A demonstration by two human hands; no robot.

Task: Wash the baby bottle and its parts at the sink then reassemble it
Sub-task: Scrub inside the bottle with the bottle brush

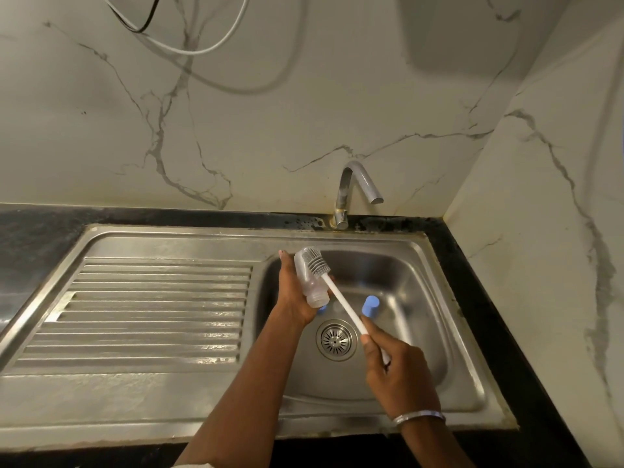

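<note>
hands: two, left hand [293,292] and right hand [395,366]
bottle [309,282]: one
brush [341,298]: one
blue parts: two, a blue cap [370,305] and a blue piece [322,309] half hidden behind the bottle
sink [162,241]: one
tap [342,194]: one
drain [336,340]: one
bangle [418,417]: one
cables: two, black cable [138,29] and white cable [202,50]

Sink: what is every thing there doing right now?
bottle: uncapped, tilted neck-down, gripped by left hand
brush: handle held by right hand, head against the bottle's outside
blue cap: off the bottle, in the sink
tap: no water seen running
</note>
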